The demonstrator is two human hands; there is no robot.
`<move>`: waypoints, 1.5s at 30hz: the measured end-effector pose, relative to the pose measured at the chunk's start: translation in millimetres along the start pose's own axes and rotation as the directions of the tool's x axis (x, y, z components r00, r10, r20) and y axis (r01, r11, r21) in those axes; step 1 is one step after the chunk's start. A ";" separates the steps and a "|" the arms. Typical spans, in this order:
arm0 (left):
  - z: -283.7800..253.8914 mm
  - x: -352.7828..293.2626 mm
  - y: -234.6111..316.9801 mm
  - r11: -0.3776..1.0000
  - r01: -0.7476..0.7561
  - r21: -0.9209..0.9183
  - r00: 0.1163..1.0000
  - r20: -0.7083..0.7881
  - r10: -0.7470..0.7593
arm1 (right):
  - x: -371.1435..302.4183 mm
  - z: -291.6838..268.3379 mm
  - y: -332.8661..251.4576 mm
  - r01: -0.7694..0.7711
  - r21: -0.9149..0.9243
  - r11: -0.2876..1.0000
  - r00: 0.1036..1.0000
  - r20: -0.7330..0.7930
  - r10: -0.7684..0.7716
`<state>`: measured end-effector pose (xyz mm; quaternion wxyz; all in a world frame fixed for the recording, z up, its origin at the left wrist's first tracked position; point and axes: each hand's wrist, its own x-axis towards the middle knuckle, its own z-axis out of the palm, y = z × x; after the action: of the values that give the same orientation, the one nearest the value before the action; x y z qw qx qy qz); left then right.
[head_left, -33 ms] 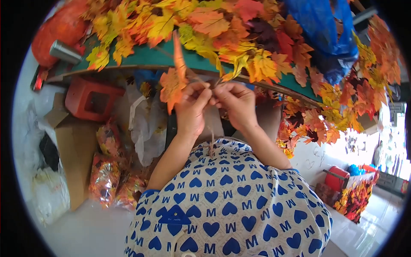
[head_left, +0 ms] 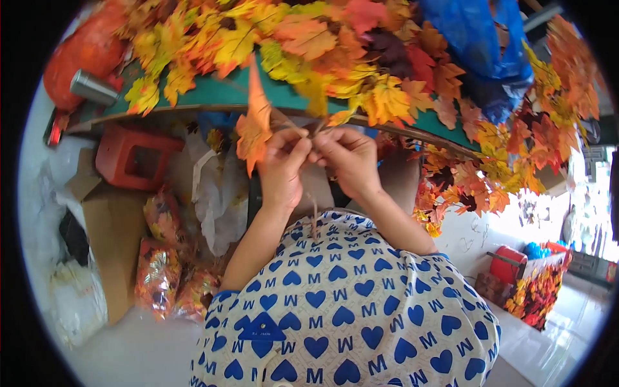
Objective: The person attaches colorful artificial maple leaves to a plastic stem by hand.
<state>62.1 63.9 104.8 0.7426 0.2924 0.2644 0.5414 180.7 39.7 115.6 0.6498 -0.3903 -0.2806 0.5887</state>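
Note:
My left hand (head_left: pixel 281 168) is closed in a pinch on a thin brown stem. An orange artificial maple leaf (head_left: pixel 253 132) stands out beside its fingers, seen partly edge-on. Close against it, my right hand (head_left: pixel 351 158) pinches the same stem area, thumb and forefinger pressed together; the exact spot is hidden by the fingers. Below the hands a thin tan strand (head_left: pixel 314 216) hangs toward my lap. A blurred yellow leaf (head_left: pixel 314 93) hangs just beyond the fingertips. Both hands are in front of the green table's (head_left: pixel 193 93) near edge.
Artificial autumn leaves (head_left: pixel 306 39) cover the table, with a blue plastic bag (head_left: pixel 483 51) at right and a metal cylinder (head_left: pixel 95 87) at left. Beneath stand a red stool (head_left: pixel 113 155), a cardboard box (head_left: pixel 116 245) and bagged leaves (head_left: pixel 158 271). A leaf-filled box (head_left: pixel 535 293) stands right.
Both hands have shifted slightly left, still pinched together. The orange leaf has moved left and a little down with the left hand. The yellow leaf beyond the fingers has swung left.

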 end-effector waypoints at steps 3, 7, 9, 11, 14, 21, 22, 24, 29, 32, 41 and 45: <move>-9.2 -1.2 -1.1 0.999 -0.027 0.041 0.999 0.028 0.026 | -0.2 -3.3 1.8 -0.030 0.036 0.999 0.999 0.033 0.029; -10.8 2.7 -3.2 0.992 -0.046 0.116 0.998 0.051 0.041 | -3.0 -12.9 5.2 -0.113 0.183 0.976 0.994 0.018 0.112; -4.9 1.1 -3.2 0.993 -0.032 0.113 0.999 0.037 0.028 | -2.1 -18.6 8.0 -0.101 0.185 0.977 0.995 0.034 0.097; -0.9 0.1 -4.4 0.988 -0.049 0.148 0.998 0.037 0.044 | -0.7 -20.5 7.9 -0.149 0.187 0.971 0.987 -0.036 0.158; -5.2 1.1 -4.7 0.987 -0.051 0.152 0.999 0.024 0.047 | -0.9 -16.8 3.1 -0.158 0.163 0.974 0.987 0.033 0.154; -4.5 3.8 -9.4 0.994 -0.040 0.097 0.999 0.027 0.038 | -4.7 -17.8 6.4 -0.086 0.204 0.975 0.996 -0.007 0.090; -4.1 3.6 -10.3 0.995 -0.045 0.090 0.999 0.018 0.043 | -6.3 -16.3 6.7 -0.059 0.210 0.976 0.998 -0.020 0.064; -6.6 3.3 -11.8 0.995 -0.048 0.084 0.998 0.034 0.045 | -6.3 -15.8 12.0 -0.041 0.217 0.975 0.999 -0.018 0.046; -4.3 1.8 -9.3 0.997 -0.037 0.071 0.996 0.078 0.032 | -5.6 -19.1 17.7 -0.013 0.221 0.975 1.000 0.017 0.010; -10.6 1.1 -6.1 0.998 0.045 0.050 0.993 0.103 -0.050 | -6.1 -20.5 20.1 -0.017 0.184 0.983 0.998 0.066 0.004; -27.4 -11.3 -15.0 0.970 0.100 0.223 0.991 -0.113 -0.076 | 6.2 -31.9 9.5 0.396 -0.610 0.687 0.918 0.253 -0.305; -37.3 -22.4 -14.4 0.768 -0.122 0.629 0.992 0.065 0.104 | 3.9 -18.3 6.8 0.438 -0.735 0.517 0.883 0.244 -0.400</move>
<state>38.9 44.4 70.4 0.5712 0.5469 0.4025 0.4612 192.7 40.4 99.6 0.5343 -0.5377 -0.6046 0.2446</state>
